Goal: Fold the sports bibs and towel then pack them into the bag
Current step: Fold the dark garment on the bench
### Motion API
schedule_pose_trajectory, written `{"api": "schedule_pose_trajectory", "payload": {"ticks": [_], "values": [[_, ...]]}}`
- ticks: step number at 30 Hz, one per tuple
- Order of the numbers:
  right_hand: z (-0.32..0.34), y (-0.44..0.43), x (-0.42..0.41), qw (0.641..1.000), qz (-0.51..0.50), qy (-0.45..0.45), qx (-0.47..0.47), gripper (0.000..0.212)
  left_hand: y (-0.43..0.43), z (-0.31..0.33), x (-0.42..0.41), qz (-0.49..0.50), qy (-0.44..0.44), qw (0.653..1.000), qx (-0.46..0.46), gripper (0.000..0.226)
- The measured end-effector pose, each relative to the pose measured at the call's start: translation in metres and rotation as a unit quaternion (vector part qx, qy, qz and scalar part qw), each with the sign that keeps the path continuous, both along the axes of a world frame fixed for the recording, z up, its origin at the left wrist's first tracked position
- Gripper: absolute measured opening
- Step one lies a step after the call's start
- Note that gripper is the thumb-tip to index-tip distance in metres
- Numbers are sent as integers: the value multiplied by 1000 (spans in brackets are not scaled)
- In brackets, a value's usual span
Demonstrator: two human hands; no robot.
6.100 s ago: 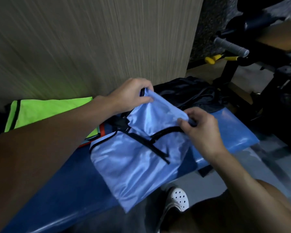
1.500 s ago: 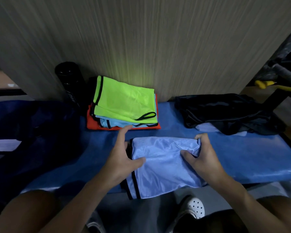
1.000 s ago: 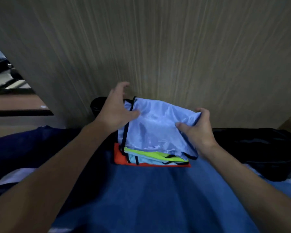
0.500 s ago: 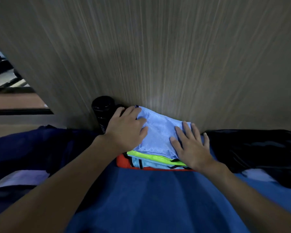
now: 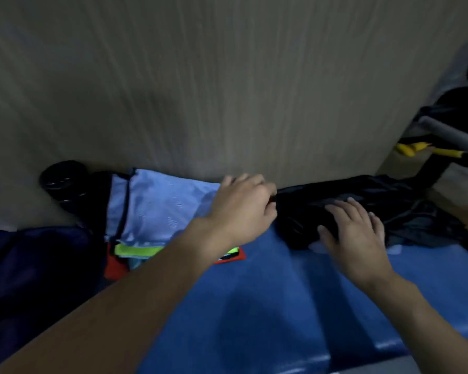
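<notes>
A stack of folded bibs lies against the wall, a light blue bib [image 5: 160, 209] on top, a neon yellow one [image 5: 135, 250] beneath and a red one [image 5: 113, 269] at the bottom. To its right sits a crumpled pile of black cloth [image 5: 362, 195] on the blue bench [image 5: 254, 306]. My left hand [image 5: 241, 206] reaches across the stack and pinches the left edge of the black cloth between curled fingers and thumb. My right hand [image 5: 354, 236] lies flat on the black pile with straight fingers. The dark blue bag [image 5: 25, 265] sits at the left.
A black bottle [image 5: 62, 182] stands against the wood-grain wall behind the stack. Something white [image 5: 318, 247] peeks from under the black pile. Gym equipment with yellow handles [image 5: 416, 149] and a grey bar stands at the right, beyond the bench end.
Both hands left the light blue bib, which now lies on top of the stack, and moved right to the black cloth pile. The view swung right.
</notes>
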State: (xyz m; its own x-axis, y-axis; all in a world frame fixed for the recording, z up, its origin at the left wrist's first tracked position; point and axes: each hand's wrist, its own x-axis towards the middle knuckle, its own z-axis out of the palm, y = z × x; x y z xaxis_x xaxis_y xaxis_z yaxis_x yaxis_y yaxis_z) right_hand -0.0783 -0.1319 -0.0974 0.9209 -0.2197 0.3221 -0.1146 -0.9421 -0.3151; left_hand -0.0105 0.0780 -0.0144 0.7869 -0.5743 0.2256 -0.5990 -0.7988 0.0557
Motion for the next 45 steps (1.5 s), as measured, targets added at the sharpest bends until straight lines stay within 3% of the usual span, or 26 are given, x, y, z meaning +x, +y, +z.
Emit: {"api": "schedule_pose_trajectory", "payload": {"ticks": [4, 7, 11, 14, 18, 22, 27, 34, 39, 42, 45], "values": [[-5, -35, -2, 999, -12, 52, -10, 51, -43, -36, 10, -14, 111, 993, -33, 45], [-12, -49, 1, 997, -14, 77, -4, 41, -58, -58, 19, -19, 136, 990, 7, 53], [-16, -57, 9, 1000, 1, 16, 25, 14, -64, -74, 25, -19, 103, 994, 11, 19], [-12, -56, 13, 997, 17, -50, 63, 10, -61, -75, 26, -29, 88, 990, -111, 4], [11, -55, 5, 980, 44, -140, 132, 10, -61, -52, 13, -20, 183, 918, -352, 19], [47, -48, -15, 966, 64, -162, 192, 11, -57, -16, -5, -29, 187, 871, -453, 18], [93, -50, -44, 975, 110, -127, 146, 12, -37, 37, -33, -50, 161, 833, -527, 27], [161, -31, -100, 962, 141, -163, 170, 10, 3, 102, -96, -44, 153, 838, -523, 23], [200, -4, -130, 946, 183, -125, 235, 15, 42, 150, -144, -32, 171, 857, -485, 19], [219, 17, -146, 936, 202, -115, 266, 22, 64, 167, -166, -36, 214, 875, -433, 28], [232, 31, -158, 928, 212, -101, 290, 25, 82, 177, -185, -59, 260, 878, -399, 22]]}}
